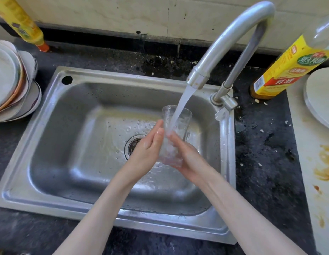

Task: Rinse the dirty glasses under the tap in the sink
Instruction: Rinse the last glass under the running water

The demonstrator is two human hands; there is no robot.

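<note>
A clear drinking glass (pixel 178 120) stands upright over the steel sink (pixel 71 115), right under the tap (pixel 231 34). Water streams from the spout into the glass's open mouth. My left hand (pixel 147 151) presses flat against the glass's left side with straight fingers. My right hand (pixel 189 159) cups the lower right side and base, its fingers wrapped behind the glass. The sink's drain (pixel 132 144) shows partly behind my left hand.
A stack of plates (pixel 14 81) sits on the dark counter left of the sink. A yellow bottle (pixel 25 24) stands at the back left and a yellow-labelled bottle (pixel 288 69) right of the tap. A white plate (pixel 320 100) lies on a stained board at right.
</note>
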